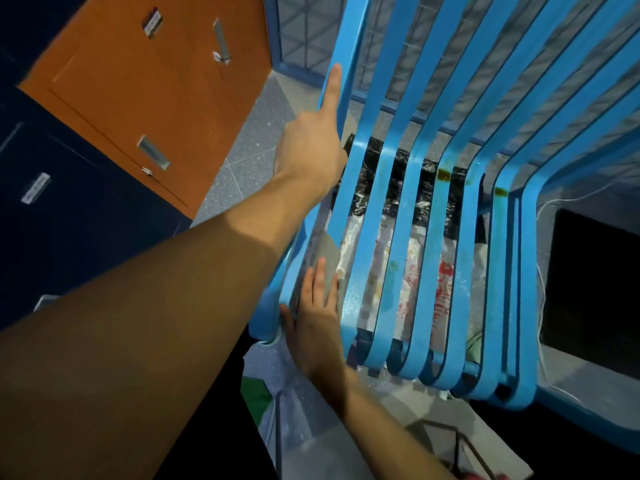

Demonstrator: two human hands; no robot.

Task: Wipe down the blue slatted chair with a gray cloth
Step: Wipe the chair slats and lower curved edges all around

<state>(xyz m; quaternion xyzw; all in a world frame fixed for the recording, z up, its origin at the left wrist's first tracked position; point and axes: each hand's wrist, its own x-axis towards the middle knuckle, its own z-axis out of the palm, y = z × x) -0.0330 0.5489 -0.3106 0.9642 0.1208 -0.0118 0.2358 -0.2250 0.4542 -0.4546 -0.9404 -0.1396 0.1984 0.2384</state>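
- Pressing the gray cloth (327, 258) flat under straight fingers, the right hand (317, 320) works the outermost seat slat of the blue slatted chair (426, 216) — keep pressure even and run along the slat's length.
- The left hand (308, 150) braces the chair's back edge, one finger straight along it; whether the others wrap round, I cannot tell.
- Brown stains (444, 174) sit at the bends further right — fold to a clean face first.
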